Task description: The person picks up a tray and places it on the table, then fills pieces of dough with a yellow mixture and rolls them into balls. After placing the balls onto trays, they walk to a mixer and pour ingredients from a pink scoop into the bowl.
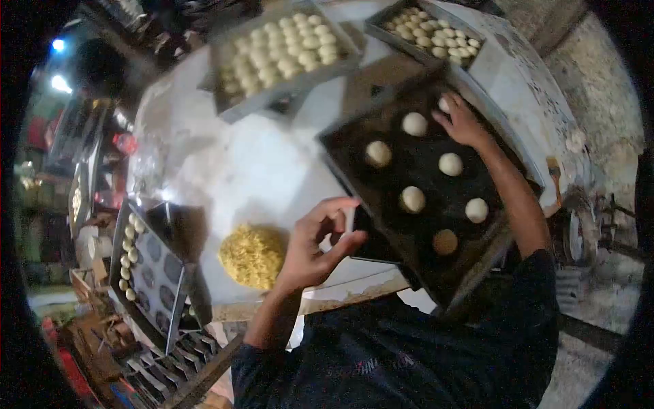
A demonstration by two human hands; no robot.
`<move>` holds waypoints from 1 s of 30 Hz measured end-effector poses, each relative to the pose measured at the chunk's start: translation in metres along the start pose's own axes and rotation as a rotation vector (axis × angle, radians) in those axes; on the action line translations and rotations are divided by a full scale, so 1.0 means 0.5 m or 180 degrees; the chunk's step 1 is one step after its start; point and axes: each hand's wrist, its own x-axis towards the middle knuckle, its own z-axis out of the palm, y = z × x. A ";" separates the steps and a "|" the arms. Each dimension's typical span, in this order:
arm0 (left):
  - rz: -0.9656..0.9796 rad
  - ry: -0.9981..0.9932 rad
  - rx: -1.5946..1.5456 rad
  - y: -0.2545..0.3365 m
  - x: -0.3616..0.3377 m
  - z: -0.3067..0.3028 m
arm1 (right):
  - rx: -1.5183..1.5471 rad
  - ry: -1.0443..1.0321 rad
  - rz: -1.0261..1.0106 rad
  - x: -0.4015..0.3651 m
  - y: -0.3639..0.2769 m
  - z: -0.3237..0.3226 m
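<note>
A dark baking tray lies tilted across the right side of the table, with several round pale dough balls spaced out on it. At the tray's far right, my right hand has its fingers around a dough ball, which they partly cover. My left hand is beside the tray's left edge, its thumb and index finger apart and the other fingers curled. Just left of that hand, a mound of yellow crumbly filling sits on the tabletop.
Behind are a large tray full of dough balls and a smaller tray of them. Another tray with a row of dough balls stands at the left. A brush lies by the table's right edge.
</note>
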 end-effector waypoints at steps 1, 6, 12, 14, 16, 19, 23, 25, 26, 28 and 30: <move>-0.0039 0.0199 0.0069 0.007 -0.031 -0.038 | -0.0922 -0.0168 -0.0207 0.008 0.012 0.025; -0.0271 0.0833 0.0515 -0.031 -0.215 -0.215 | 0.0360 -0.0958 0.0590 0.053 0.024 -0.014; 0.0096 0.2096 0.2261 -0.068 -0.380 -0.596 | -0.0325 0.1033 -0.0427 -0.018 -0.151 -0.120; -0.0533 0.2743 0.2315 -0.099 -0.395 -0.783 | -0.0120 0.0964 -0.0541 -0.094 -0.294 -0.138; -0.1210 0.2873 0.2724 -0.199 -0.411 -0.985 | -0.0037 0.0734 -0.0658 -0.155 -0.447 -0.133; -0.2058 0.2989 0.3711 -0.298 -0.359 -1.110 | -0.0009 0.0485 -0.0713 -0.204 -0.611 -0.129; -0.1943 0.2564 0.3350 -0.275 -0.302 -1.056 | 0.0131 0.0457 -0.0771 -0.225 -0.732 -0.160; -0.1233 0.2575 0.3153 -0.153 -0.301 -0.941 | 0.0264 0.0480 -0.0878 -0.222 -0.770 -0.170; -0.0882 0.2567 0.3262 -0.127 -0.305 -0.894 | 0.0539 0.0414 -0.0804 -0.225 -0.787 -0.168; 0.0276 0.2448 0.2051 -0.089 -0.322 -0.774 | 0.1301 0.0236 -0.0493 -0.244 -0.805 -0.135; 0.0430 0.2112 0.1436 -0.016 -0.334 -0.607 | 0.2319 -0.0042 -0.0239 -0.254 -0.834 -0.054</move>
